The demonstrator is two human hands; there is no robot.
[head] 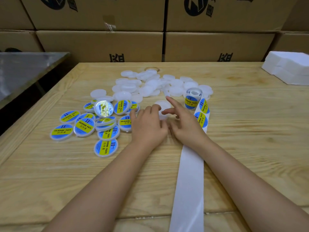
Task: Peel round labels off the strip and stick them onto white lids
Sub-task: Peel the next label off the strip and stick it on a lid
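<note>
While the left hand (pixel 148 126) curls its fingers on the rim of a blank white lid (pixel 164 105) at mid-table, the right hand (pixel 184 122) touches it, fingers spread, index straight. Label strip (pixel 203 113) lies just right, fed from its roll (pixel 193 97); bare backing (pixel 189 181) trails nearward. Labelled lids (pixel 87 123) heaped left, blank lids (pixel 150 84) behind. Cardboard boxes (pixel 100 46) closed, contents unseen.

Roughly a dozen labelled lids (pixel 106 148), about thirty plain lids (pixel 98 93), one label roll (pixel 192 102), one backing strip (pixel 189 181), two white foam slabs (pixel 291 64).
</note>
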